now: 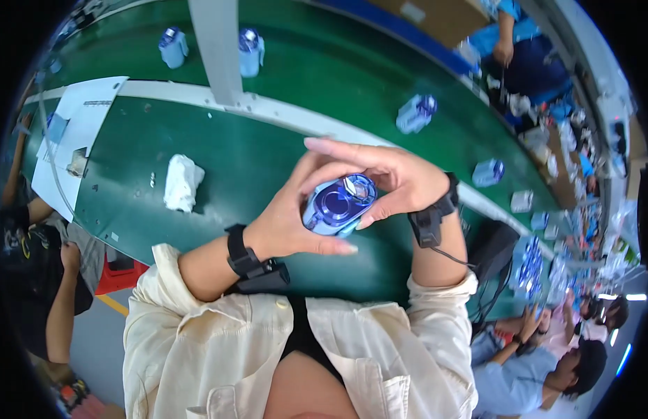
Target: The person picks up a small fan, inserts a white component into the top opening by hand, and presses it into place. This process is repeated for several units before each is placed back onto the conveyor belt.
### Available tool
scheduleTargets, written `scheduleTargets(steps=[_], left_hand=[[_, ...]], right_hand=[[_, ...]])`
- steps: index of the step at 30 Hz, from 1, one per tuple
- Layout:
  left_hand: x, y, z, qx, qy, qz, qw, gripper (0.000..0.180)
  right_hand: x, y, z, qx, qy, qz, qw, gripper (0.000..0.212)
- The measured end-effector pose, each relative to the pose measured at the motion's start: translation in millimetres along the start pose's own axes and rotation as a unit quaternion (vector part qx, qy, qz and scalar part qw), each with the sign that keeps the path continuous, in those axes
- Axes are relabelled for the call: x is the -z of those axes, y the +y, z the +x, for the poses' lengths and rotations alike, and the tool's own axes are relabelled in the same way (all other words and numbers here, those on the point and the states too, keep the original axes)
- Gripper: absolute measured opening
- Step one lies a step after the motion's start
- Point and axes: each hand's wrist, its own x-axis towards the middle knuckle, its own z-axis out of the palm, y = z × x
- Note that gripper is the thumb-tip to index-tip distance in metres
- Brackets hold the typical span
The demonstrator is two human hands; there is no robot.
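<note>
Between my hands, over the green tabletop, is a light-blue jug-shaped plastic device (338, 204) with a shiny dark-blue top and a clear round part at its upper right. My left hand (289, 206) wraps round its left side, the thumb stretched along the near edge. On the other side my right hand (401, 178) curves round it, with the thumb against the lower right side and the fingers reaching over the far side. The palms hide much of the device's body. A crumpled white cloth (183, 183) lies on the table left of my hands.
Several similar blue devices stand or lie on the green belt beyond the white rail (303, 126), one being this device (416, 114). A grey post (215, 52) rises from the rail. At left lies a white sheet (86, 115). A black bag-like object (495, 248) sits by my right forearm. Co-workers flank the table.
</note>
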Motion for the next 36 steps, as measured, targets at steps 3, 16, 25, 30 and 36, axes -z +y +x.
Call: scheduleTargets(steps=[3, 16, 25, 30, 36], left_hand=[[-11.9, 8.8, -10.5, 0.038, -0.052, -0.047, 0.997, 0.107], [-27.2, 4.2, -19.4, -0.002, 0.123, 0.207, 0.971, 0.101], [-22.9, 5.8, -20.0, -0.001, 0.100, 0.206, 0.973, 0.109], [-22.0, -0.3, -22.2, 0.004, 0.108, 0.203, 0.973, 0.107], [-19.1, -4.0, -16.2, -0.013, 0.111, 0.212, 0.971, 0.103]], right_hand=[[-30.5, -6.6, -20.7, 0.037, 0.082, -0.138, 0.986, 0.092], [-72.9, 9.9, -26.6, 0.136, 0.390, -0.465, 0.783, 0.021], [-64.7, 8.3, -27.2, 0.129, 0.375, -0.449, 0.800, 0.013], [-64.6, 14.7, -23.0, 0.174, 0.370, -0.541, 0.735, 0.018], [-56.3, 14.3, -27.0, 0.204, 0.313, -0.626, 0.685, 0.027]])
